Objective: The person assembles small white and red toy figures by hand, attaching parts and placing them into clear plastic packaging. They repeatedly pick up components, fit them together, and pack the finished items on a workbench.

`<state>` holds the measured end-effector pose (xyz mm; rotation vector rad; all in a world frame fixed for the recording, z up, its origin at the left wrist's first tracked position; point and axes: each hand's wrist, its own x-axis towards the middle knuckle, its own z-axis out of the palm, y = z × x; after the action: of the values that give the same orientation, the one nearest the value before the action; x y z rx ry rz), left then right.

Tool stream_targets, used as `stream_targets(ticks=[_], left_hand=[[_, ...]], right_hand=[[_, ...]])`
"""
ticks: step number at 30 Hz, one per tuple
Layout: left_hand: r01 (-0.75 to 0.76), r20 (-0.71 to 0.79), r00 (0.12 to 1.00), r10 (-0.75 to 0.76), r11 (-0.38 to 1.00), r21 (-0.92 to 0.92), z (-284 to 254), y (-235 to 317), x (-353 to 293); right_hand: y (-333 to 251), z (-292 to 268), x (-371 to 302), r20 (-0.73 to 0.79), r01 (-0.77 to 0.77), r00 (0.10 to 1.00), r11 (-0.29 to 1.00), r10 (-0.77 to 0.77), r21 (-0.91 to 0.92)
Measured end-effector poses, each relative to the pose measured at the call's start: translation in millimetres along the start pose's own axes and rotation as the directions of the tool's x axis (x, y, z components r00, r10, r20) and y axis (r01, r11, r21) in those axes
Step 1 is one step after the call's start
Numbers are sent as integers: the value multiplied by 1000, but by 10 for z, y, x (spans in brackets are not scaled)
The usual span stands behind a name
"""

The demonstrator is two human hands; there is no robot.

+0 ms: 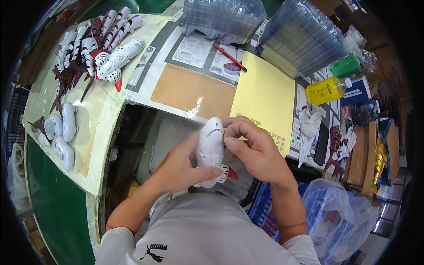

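In front of my body, my left hand (181,165) is wrapped round a white toy body (211,143), long and rounded, with grey markings and a red fin at its lower end. The toy is held upright, its narrow end pointing away from me. Close to its upper right side, my right hand (258,152) has thumb and forefinger pinched together. Whatever lies between those fingertips, if anything, is too small to make out. Behind that hand, a yellow sheet (263,97) lies on the table, with rows of small dark-printed labels along its near edge.
A similar white toy (119,60) lies at far left beside a pile of striped tail pieces (84,44). White remote controls (65,152) sit nearer. Clear plastic trays (302,37) are stacked behind. At right are a yellow bottle (327,90), a phone (321,143) and a bagged blue crate (327,203).
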<state>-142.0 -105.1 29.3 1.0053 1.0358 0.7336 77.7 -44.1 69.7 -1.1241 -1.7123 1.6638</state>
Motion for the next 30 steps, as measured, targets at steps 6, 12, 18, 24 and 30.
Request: stream_targets(ticks=[6,12,18,24,30], left_hand=[[-10,10,1000,10,999,31,4,2,-17],[-8,6,1000,7,1000,19,-18,-43,-12],[-39,-20,999,40,998,45,-43,-85,3],[4,19,1000,-6,996,95,-95,-40,-37],[-40,142,988,54,994,-102,-324,148,-277]], right_hand=[[74,29,4,-29,-18,999,997,16,-71],[9,121,10,-104,-25,995,978,3,-208],[-43,197,3,-118,61,986,913,-118,-404],[60,257,117,-211,-16,977,965,-41,-262],[278,334,261,57,25,997,894,-57,448]])
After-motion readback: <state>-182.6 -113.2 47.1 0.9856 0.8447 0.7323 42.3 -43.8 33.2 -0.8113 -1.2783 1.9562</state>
